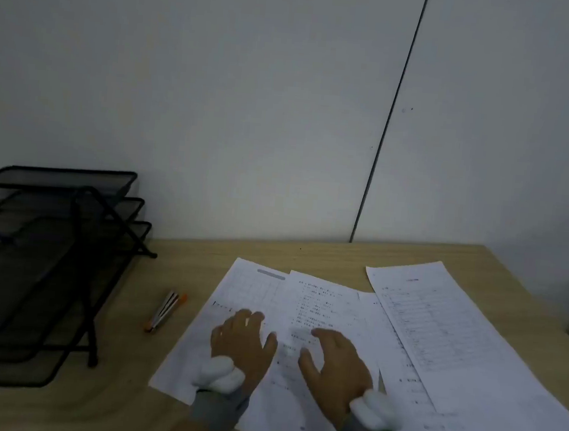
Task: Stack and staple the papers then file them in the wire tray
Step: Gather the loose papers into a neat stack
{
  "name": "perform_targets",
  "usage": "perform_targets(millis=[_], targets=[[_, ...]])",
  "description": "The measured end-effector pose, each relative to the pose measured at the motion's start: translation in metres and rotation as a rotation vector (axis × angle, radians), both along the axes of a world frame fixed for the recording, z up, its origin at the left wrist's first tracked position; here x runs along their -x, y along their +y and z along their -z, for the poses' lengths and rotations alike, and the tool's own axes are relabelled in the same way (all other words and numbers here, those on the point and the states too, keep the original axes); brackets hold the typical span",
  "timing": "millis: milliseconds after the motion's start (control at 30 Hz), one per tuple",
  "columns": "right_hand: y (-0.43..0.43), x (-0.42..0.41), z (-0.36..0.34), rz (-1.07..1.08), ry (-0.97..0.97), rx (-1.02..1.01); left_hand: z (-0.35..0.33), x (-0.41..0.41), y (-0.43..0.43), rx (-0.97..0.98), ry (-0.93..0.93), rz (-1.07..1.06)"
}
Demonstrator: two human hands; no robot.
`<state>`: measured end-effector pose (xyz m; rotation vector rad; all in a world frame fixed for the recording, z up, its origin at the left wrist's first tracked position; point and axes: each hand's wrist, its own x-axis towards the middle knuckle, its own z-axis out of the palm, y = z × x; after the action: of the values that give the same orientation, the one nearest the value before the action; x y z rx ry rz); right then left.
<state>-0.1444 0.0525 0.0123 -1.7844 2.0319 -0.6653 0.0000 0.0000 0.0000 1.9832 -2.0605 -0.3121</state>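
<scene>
Several printed white sheets lie spread and overlapping on the wooden desk (204,253). The leftmost sheet (252,288) sits under my left hand (241,342), which rests flat on it with fingers apart. My right hand (335,364) rests open on the middle sheet (320,297), fingers spread. A further sheet (438,325) lies slanted at the right, overlapping the others. The black wire mesh tray (48,263), with three tiers, stands at the left of the desk. No stapler is in sight.
A small bundle of pens (166,310) with orange tips lies between the tray and the papers. A pale wall with a dark vertical seam (387,121) rises right behind the desk. The desk's right edge runs near the slanted sheet.
</scene>
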Motion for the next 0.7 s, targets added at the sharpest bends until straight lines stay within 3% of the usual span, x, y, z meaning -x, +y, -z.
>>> perform_targets(millis=[300, 400, 567, 700], targets=[[0.015, 0.0, 0.076, 0.041, 0.026, 0.0, 0.074, -0.012, 0.005, -0.138, 0.039, -0.098], [0.01, 0.004, 0.093, -0.019, 0.09, -0.071, 0.087, -0.013, 0.007, -0.113, 0.027, -0.091], [0.008, 0.001, 0.104, 0.001, 0.09, 0.06, 0.101, -0.017, 0.006, -0.045, 0.035, -0.094], [0.004, 0.005, 0.109, -0.031, 0.166, 0.01, 0.108, -0.016, -0.001, 0.009, 0.031, -0.109]])
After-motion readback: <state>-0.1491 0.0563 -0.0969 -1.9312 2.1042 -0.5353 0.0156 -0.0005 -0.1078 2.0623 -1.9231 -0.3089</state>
